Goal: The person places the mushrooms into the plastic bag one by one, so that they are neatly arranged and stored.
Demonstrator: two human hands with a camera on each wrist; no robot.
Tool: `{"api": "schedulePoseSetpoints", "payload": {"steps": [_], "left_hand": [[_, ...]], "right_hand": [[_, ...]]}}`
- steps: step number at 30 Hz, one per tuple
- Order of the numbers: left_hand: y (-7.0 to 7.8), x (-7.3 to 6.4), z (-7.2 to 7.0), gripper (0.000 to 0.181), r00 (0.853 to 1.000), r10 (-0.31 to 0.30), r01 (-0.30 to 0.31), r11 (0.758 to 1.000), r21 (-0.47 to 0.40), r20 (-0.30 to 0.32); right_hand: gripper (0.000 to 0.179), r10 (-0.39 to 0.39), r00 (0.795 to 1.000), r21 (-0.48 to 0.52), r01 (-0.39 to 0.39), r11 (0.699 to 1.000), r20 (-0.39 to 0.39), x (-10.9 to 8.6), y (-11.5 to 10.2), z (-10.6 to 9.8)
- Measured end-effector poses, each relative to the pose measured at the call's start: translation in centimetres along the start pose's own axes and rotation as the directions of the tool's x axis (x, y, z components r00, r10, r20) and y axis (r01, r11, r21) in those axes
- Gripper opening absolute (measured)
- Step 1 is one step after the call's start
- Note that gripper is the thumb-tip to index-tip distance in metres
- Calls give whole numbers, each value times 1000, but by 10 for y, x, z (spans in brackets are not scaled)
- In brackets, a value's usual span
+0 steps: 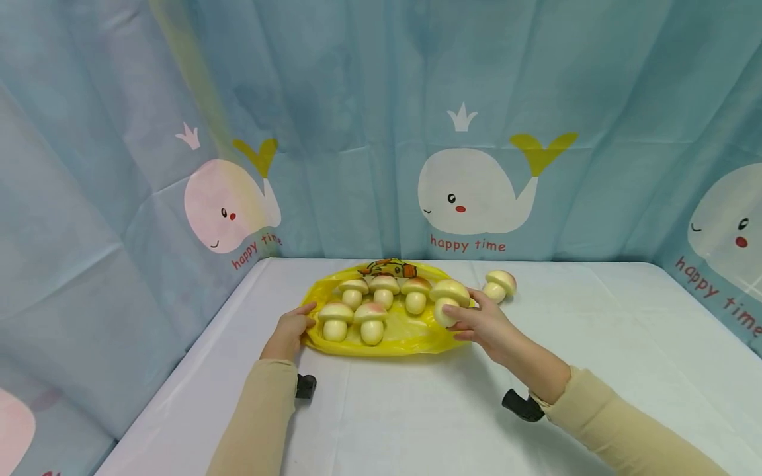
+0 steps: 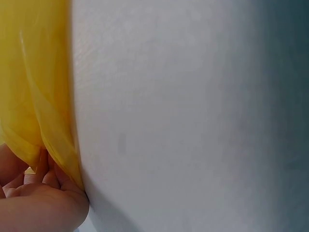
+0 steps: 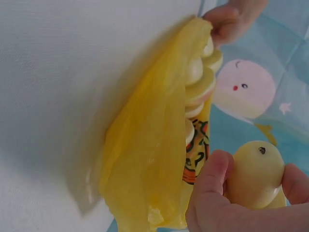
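Note:
A yellow plastic bag [image 1: 411, 340] with a printed cartoon lies spread on the table, its mouth held wide. Several toy mushrooms [image 1: 372, 324] with pale stems and pinkish-cream caps sit inside it. At the bag's left edge, my left hand [image 1: 290, 330] grips the plastic; the left wrist view shows the fingers curled at the bag's fold [image 2: 48, 125]. My right hand [image 1: 485, 327] pinches one mushroom [image 1: 449, 294] by its stem, over the bag's right side. In the right wrist view the round stem end of this mushroom [image 3: 256, 174] sits between thumb and fingers.
Another mushroom [image 1: 500, 284] lies on the white table [image 1: 405, 410], right of the bag and behind my right hand. A blue curtain [image 1: 357, 132] with printed whales hangs along the table's back and left side.

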State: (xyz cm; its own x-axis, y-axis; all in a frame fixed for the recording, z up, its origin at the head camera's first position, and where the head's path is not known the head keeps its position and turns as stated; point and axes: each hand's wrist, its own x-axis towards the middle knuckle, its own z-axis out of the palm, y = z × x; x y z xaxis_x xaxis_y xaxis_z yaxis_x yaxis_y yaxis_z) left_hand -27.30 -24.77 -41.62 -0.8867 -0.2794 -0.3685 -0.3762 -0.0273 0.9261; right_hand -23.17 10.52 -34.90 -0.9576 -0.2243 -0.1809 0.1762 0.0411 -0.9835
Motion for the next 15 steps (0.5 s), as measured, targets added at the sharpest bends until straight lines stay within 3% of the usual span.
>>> {"api": "schedulePoseSetpoints", "payload": {"steps": [4,15], "left_hand": [[4,-8,3,54,1000,-8,8,1000,-6,0],[7,-12,5,54,1000,-11,11,1000,-11,-1]], "right_hand": [[75,8,1000,11,-8,1000,2,3,1,6],[78,43,999,9,-43,999,9,13,1,24]]}}
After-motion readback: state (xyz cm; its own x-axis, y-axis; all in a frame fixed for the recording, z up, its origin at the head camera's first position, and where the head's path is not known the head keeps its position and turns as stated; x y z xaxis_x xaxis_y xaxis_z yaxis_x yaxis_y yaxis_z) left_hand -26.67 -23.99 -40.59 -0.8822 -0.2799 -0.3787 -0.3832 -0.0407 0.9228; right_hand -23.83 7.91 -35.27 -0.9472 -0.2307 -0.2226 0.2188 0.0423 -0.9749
